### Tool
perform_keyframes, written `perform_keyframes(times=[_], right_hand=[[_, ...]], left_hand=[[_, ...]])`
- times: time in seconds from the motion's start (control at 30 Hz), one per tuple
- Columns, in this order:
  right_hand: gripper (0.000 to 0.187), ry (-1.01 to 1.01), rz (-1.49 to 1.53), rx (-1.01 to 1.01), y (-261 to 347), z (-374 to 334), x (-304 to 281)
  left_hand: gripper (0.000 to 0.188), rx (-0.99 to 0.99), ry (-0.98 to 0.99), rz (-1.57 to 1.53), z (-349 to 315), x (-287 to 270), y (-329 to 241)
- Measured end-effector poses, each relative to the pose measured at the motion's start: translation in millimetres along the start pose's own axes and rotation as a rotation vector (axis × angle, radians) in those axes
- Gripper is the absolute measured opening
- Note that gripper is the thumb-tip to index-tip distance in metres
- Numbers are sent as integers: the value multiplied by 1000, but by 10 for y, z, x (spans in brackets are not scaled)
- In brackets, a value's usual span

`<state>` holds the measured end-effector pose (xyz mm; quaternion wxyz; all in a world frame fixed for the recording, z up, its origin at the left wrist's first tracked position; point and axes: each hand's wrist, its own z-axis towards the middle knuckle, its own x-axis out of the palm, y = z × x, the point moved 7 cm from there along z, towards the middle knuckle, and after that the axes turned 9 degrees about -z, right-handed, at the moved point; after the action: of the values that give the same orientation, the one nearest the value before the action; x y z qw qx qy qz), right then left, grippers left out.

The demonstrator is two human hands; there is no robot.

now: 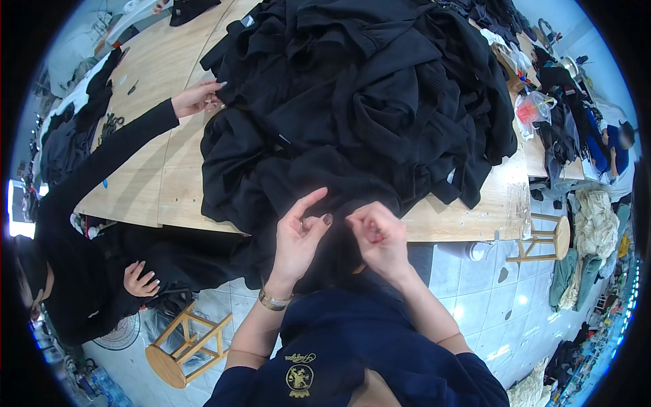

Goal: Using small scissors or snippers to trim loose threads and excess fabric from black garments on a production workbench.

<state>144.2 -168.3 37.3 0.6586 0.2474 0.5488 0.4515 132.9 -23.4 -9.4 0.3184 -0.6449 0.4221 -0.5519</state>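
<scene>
A large heap of black garments (407,88) covers the middle of the wooden table, and its near folds hang over the front edge toward my body. Over those folds I hold up my left hand (296,247), index finger and thumb apart with nothing visible between them; a bracelet sits on that wrist. Close by on the right, my right hand (382,241) is closed in a pinch. Whatever its fingertips may hold is too small or hidden to name. Black cloth lies just beneath both hands, and I cannot tell whether they touch it.
At the left a co-worker in black (74,258) reaches a hand (196,98) to the heap's edge. Scissors (112,124) lie on the wooden table (146,81). Wooden stools (167,366) stand at lower left and right (561,237). A clear plastic bag (534,108) sits far right.
</scene>
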Motion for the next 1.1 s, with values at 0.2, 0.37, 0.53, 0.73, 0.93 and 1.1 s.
perform_keyframes(times=[0.2, 0.37, 0.53, 0.73, 0.93, 1.1], right_hand=[[24, -168, 162, 116, -128, -91, -204], [29, 99, -9, 215, 1, -119, -165], [32, 187, -493, -9, 73, -199, -97], [28, 124, -577, 7, 49, -279, -68], [28, 71, -599, 44, 24, -316, -70], [29, 43, -583, 42, 33, -308, -102]], left_hand=[[38, 44, -69, -26, 8, -16, 20], [36, 21, -99, -71, 6, -17, 37], [36, 50, -97, -84, 6, 1, 22], [37, 93, -162, -133, -45, 10, 36], [42, 132, -207, -212, -135, 129, 66], [45, 160, -231, -183, -159, 170, 90]])
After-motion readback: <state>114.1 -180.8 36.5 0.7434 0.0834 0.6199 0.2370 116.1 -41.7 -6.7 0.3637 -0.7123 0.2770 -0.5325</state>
